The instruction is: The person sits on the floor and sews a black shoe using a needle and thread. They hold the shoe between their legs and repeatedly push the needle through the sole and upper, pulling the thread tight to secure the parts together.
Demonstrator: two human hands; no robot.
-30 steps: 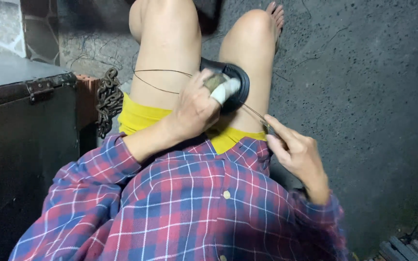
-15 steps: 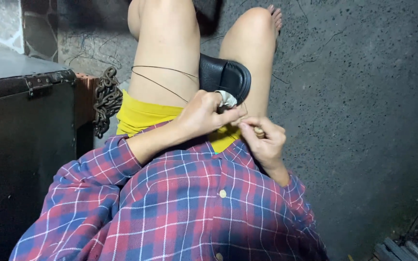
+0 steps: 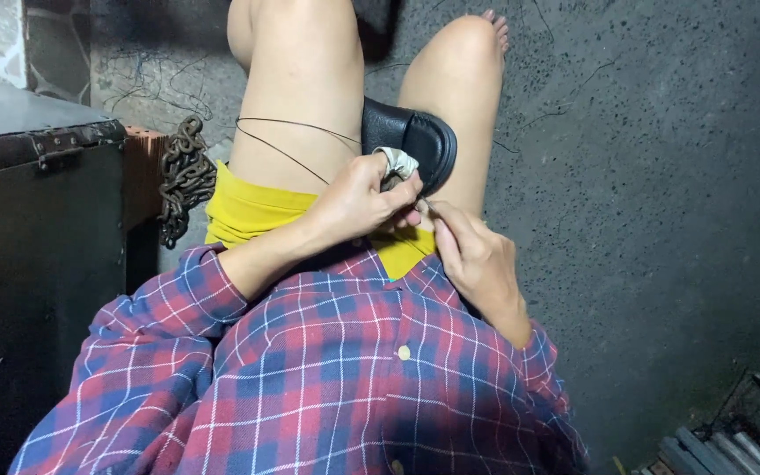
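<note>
Your right hand point(image 3: 477, 255) sits nearest, fingers pressed together, pinching something too small to tell, probably the thread's end or a needle. Just beyond, touching it, your left hand point(image 3: 358, 202) closes around the pale wad point(image 3: 398, 161) at the shoe's opening. The black shoe point(image 3: 415, 145) lies between your thighs. It looks light, with a stiff sole and a supple upper, so hold it by the opening's rim, as you do. The thread point(image 3: 288, 141) loops over your left thigh; it is thin, slack and likely to tangle, so pinch it close to the shoe.
</note>
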